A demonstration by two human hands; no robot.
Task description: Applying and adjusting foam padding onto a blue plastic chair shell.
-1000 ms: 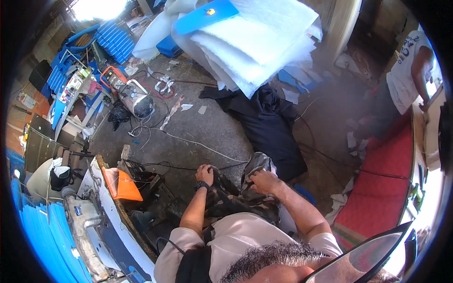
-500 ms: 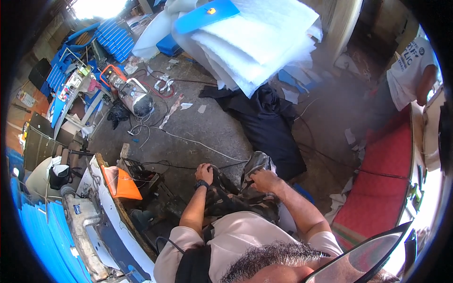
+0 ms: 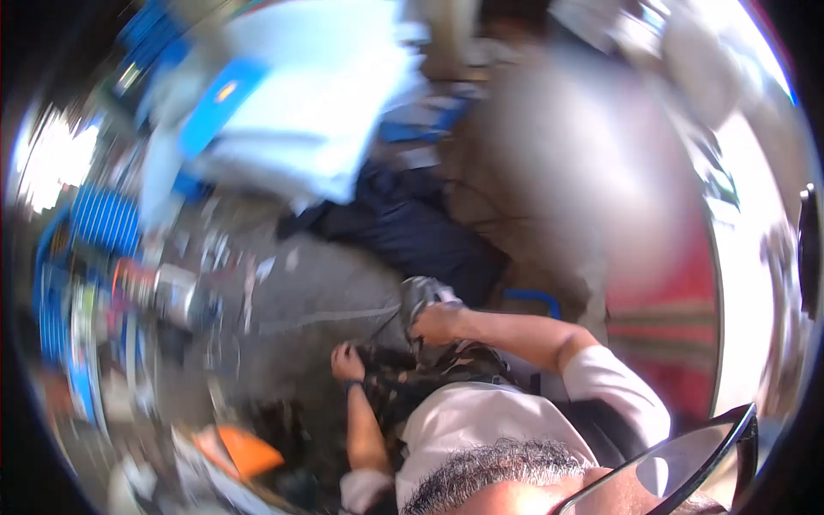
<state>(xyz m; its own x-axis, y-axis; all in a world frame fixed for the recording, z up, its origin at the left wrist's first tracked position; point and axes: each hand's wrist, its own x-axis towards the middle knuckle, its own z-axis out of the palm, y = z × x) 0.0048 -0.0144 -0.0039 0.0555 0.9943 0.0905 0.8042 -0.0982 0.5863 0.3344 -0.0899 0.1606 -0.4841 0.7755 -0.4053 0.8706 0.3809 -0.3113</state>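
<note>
The picture is smeared by motion. My left hand [image 3: 347, 362], with a dark band at the wrist, rests at my left knee; its fingers look loosely spread, with nothing visible in them. My right hand [image 3: 435, 324] lies on my right knee, its fingers bent down over the camouflage trousers [image 3: 468, 362] and partly hidden. Just beyond the knees a heap of black cloth [image 3: 429, 236] lies on the floor.
White padding sheets [image 3: 300, 103] are stacked beyond the cloth, a blue piece [image 3: 225, 107] on top. An orange object [image 3: 249, 452] is at lower left. A red panel [image 3: 661, 343] stands at right, near a blue tube [image 3: 534, 298]. Blurred clutter fills the left side.
The view has swung to the right, so the padding, cloth and clutter sit further left. The person at the right can no longer be made out. Both hands stay at my knees.
</note>
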